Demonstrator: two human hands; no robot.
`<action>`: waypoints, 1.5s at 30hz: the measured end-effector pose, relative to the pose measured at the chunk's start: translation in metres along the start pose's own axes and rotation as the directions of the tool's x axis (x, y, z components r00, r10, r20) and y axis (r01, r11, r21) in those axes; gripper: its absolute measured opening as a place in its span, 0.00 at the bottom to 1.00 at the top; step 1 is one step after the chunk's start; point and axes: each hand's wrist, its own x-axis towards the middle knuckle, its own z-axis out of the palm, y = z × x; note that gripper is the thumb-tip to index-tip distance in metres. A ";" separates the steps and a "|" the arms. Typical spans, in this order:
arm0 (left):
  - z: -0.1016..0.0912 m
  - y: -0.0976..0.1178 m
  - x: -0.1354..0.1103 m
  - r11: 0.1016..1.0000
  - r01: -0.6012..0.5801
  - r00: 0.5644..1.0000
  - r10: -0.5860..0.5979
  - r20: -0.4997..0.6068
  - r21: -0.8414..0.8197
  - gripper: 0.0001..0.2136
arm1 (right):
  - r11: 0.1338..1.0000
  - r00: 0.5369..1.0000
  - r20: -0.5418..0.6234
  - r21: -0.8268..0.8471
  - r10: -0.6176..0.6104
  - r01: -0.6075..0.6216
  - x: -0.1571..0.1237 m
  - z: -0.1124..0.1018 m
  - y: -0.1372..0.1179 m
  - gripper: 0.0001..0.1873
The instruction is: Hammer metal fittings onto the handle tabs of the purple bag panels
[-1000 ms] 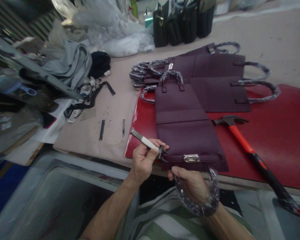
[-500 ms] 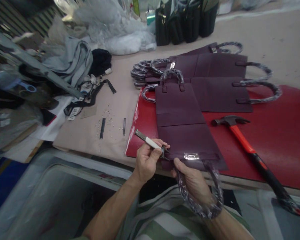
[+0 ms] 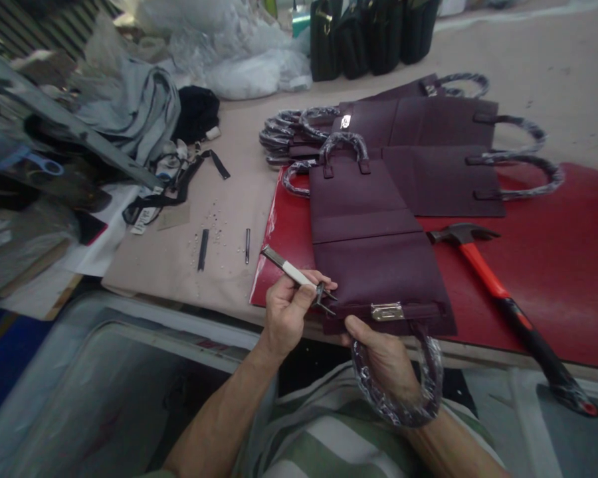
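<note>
My left hand (image 3: 290, 307) is closed around a two-pronged metal punch (image 3: 295, 273) wrapped in white in the middle, its prongs beside the bag panel's near left edge. With my right hand (image 3: 381, 352) I pinch that edge, thumb on top, my wrist through a plastic-wrapped handle (image 3: 431, 378). The dark purple leather bag panel (image 3: 373, 265) lies on the red board, its near end reaching the table edge. A silver clasp plate (image 3: 387, 311) sits on a strip across this end. What lies beneath the panel at my right fingertips is hidden.
A hammer (image 3: 483, 269) with an orange and black handle lies on the red board (image 3: 558, 265) at right. More purple bag panels (image 3: 443, 179) lie behind. Two slim metal tools, a flat bar (image 3: 202, 250) and a rod (image 3: 248, 245), rest at left. A grey bin (image 3: 144, 332) stands below.
The view has shifted slightly, with the table's things a little higher. The punch's prongs have turned slightly and now show apart. My right hand keeps its hold on the panel edge.
</note>
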 end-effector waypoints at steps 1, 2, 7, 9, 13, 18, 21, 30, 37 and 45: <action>0.000 0.001 0.000 1.000 0.002 1.000 -0.002 0.009 -0.010 0.06 | 1.000 1.000 -0.002 -0.010 0.005 -0.005 -0.001 0.000 0.000 0.25; -0.001 0.001 -0.001 1.000 0.000 1.000 0.001 0.015 -0.016 0.06 | 1.000 1.000 -0.002 -0.017 0.006 -0.006 -0.001 -0.001 0.000 0.26; -0.002 0.002 -0.004 0.999 -0.030 0.999 0.030 0.038 0.023 0.07 | 0.998 1.000 -0.002 -0.057 -0.011 0.011 0.001 -0.002 0.002 0.26; -0.002 0.001 -0.005 0.998 -0.042 0.998 0.040 0.042 0.049 0.07 | 0.998 1.000 -0.006 -0.066 -0.005 0.005 0.002 -0.002 0.003 0.26; -0.002 0.004 -0.005 0.992 -0.066 0.997 0.060 0.057 0.107 0.07 | 0.999 1.000 -0.005 -0.041 -0.021 0.021 0.002 -0.001 0.003 0.25; -0.001 0.014 -0.002 0.965 -0.092 0.991 0.064 0.119 0.246 0.07 | 0.999 0.998 -0.063 -0.033 -0.025 0.023 0.001 0.004 0.000 0.27; 0.000 0.018 0.000 0.929 -0.125 0.987 0.081 0.137 0.349 0.07 | 0.997 0.996 -0.059 -0.038 -0.067 0.064 0.000 0.008 -0.006 0.25; -0.002 0.009 0.007 0.892 0.008 0.993 -0.062 0.103 0.452 0.09 | 0.975 0.976 0.142 -0.177 0.163 -0.137 -0.005 -0.005 -0.024 0.26; -0.002 0.010 0.008 0.911 0.020 0.992 -0.070 0.106 0.413 0.08 | 0.985 0.969 0.178 -0.059 0.169 -0.161 -0.004 -0.007 -0.017 0.23; -0.001 0.014 0.003 0.887 -0.077 0.991 0.019 0.132 0.455 0.07 | 0.995 0.962 0.255 -0.010 0.097 -0.097 -0.001 -0.009 -0.010 0.22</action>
